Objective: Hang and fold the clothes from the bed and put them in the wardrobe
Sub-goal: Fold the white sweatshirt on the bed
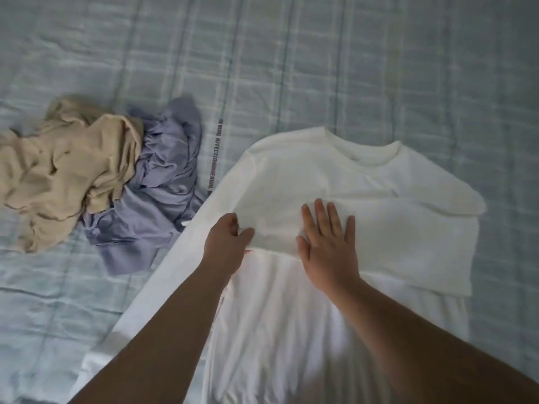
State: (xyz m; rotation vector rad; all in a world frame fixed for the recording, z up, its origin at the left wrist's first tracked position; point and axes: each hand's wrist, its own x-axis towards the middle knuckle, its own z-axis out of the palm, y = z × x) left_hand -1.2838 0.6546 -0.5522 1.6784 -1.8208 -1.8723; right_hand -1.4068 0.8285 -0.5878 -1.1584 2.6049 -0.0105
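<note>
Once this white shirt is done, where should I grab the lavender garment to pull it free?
Take the lavender garment by its near end, which lies flat and uncovered on the bed, coming from the near right. The beige garment overlaps its left part, so pulling towards yourself should slide it clear. The left hand, now pinching the white shirt, is nearest.

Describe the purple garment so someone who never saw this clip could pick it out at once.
The pale checked bed cover fills the view. Left of the white shirt spread flat on it lies a crumpled heap of two garments. The purple garment is the heap's right part, nearest the shirt, partly under the beige garment; only it is lavender.
</note>
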